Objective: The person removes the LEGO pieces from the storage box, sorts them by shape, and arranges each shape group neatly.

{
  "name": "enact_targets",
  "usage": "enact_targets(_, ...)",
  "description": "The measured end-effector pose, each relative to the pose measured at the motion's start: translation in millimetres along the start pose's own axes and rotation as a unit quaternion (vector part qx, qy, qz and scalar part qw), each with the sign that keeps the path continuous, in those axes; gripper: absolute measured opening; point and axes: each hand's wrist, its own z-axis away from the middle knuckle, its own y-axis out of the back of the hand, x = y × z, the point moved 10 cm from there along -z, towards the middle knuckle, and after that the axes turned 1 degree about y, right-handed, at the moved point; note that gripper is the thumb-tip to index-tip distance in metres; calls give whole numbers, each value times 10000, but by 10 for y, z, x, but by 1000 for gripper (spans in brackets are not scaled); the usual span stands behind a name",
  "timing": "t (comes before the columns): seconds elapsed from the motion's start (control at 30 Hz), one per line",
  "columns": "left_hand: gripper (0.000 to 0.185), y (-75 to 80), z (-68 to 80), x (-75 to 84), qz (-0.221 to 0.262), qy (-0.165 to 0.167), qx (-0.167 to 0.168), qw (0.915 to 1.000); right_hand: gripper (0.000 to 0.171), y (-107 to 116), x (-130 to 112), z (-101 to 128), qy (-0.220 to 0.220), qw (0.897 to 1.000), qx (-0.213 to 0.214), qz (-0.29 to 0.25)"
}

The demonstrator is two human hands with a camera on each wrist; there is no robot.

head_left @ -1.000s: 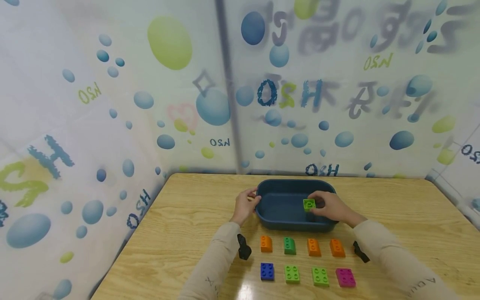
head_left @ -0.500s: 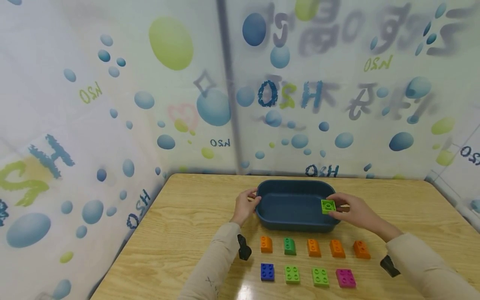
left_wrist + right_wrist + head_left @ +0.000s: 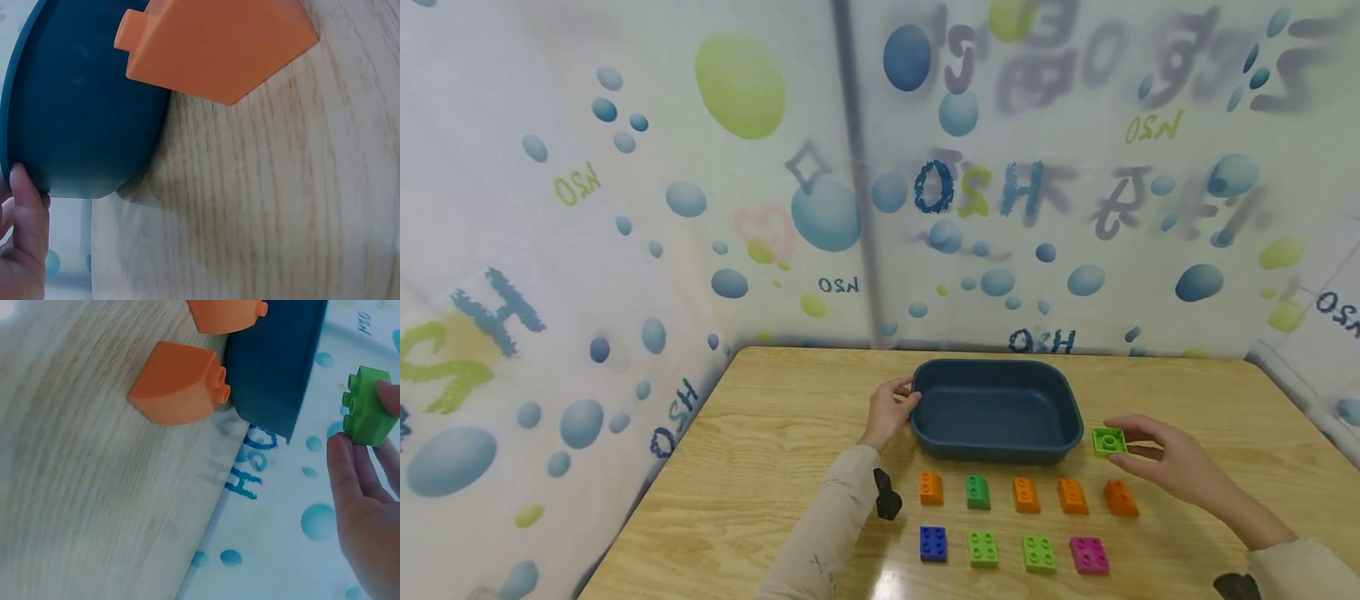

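Right hand point(image 3: 1176, 467) pinches green brick point(image 3: 1108, 441), held above table point(image 3: 760, 467) just right of blue tub point(image 3: 996, 408). Left hand point(image 3: 891, 410) grips tub's left rim. Orange brick point(image 3: 1121, 497) lies just below green one.

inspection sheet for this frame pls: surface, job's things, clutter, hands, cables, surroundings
Surface: wooden table, glare patch at near edge.
Job's things: green brick in right hand, held right of the blue tub; tub looks empty.
Clutter: two rows of bricks before the tub; back row orange, green, three orange; front row blue, two green, pink brick.
Hands: left hand holds the tub's left rim; right hand pinches the green brick.
Cables: nothing seen.
Surroundings: bubble-print curtain behind and on both sides.
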Motion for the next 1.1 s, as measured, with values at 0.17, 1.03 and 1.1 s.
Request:
enact_targets(0.17,35,-3,-2,-21,-22,75,-11,10000,37,60,51,149,-68,9995,39,-299)
enact_targets(1.03,34,-8,-10,-16,-83,40,-5,10000,59,-280,648,931,-2494,9628,-935,-462)
enact_targets(1.1,34,-9,-9,-17,-73,44,-4,10000,60,-326,666,961,-2587,9591,-1040,-484)
